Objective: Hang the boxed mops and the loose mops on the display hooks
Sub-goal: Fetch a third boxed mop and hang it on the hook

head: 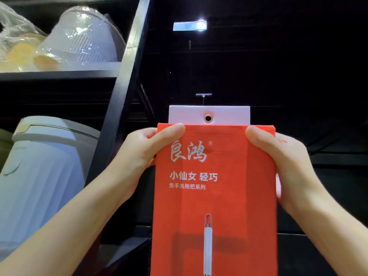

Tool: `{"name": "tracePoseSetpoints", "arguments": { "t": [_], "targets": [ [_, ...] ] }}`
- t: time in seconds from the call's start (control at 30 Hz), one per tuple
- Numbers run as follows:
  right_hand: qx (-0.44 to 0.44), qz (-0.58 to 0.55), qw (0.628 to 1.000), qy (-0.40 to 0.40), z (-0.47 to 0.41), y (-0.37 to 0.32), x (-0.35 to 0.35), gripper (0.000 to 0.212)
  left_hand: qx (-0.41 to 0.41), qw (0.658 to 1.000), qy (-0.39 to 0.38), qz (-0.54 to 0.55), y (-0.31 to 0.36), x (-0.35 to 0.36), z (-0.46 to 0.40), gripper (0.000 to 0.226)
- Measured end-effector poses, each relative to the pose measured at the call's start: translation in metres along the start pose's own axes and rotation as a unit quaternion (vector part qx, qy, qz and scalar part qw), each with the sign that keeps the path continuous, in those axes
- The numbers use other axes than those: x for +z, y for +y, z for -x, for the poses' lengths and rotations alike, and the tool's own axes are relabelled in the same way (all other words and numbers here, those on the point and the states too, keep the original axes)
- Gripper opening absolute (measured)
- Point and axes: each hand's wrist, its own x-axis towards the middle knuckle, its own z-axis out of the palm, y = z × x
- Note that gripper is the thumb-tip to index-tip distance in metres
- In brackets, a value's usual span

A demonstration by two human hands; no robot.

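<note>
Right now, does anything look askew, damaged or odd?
Nothing stands out. Both hands, left and right, hold the red box upright; its white tab's eyelet sits just below the hook, not yet on it.

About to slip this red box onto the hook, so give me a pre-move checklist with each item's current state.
1. Left hand holds the red mop box at its top left corner: ok.
2. Right hand holds the top right corner: ok.
3. Eyelet in the white hang tab uncovered by fingers: ok.
4. Display hook bare: ok.
5. Eyelet level with hook: not ok, it sits below.
6. Depth between tab and hook tip: cannot tell.
</note>
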Motion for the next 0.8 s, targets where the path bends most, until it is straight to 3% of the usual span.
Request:
{"name": "tracePoseSetpoints", "arguments": {
  "t": [0.13,0.33,0.57,0.8],
  "targets": [
    [-0.031,-0.034,0.999,-0.029,-0.004,0.002,0.002,0.031,0.010,1.000,0.017,0.020,-0.004,-0.001,-0.012,0.055],
    [-0.016,-0.039,0.999,-0.001,-0.022,0.010,0.008,0.020,0.008,0.999,0.042,0.027,-0.014,-0.002,-0.032,0.052],
    [-0.017,-0.034,0.999,0.001,-0.044,0.016,0.011,0.033,0.004,0.998,0.047,0.040,-0.018,-0.004,-0.054,0.059],
    [-0.018,-0.034,0.999,-0.002,-0.056,0.026,0.012,0.046,0.011,0.997,0.058,0.059,-0.024,-0.002,-0.061,0.052]
  ]
}}
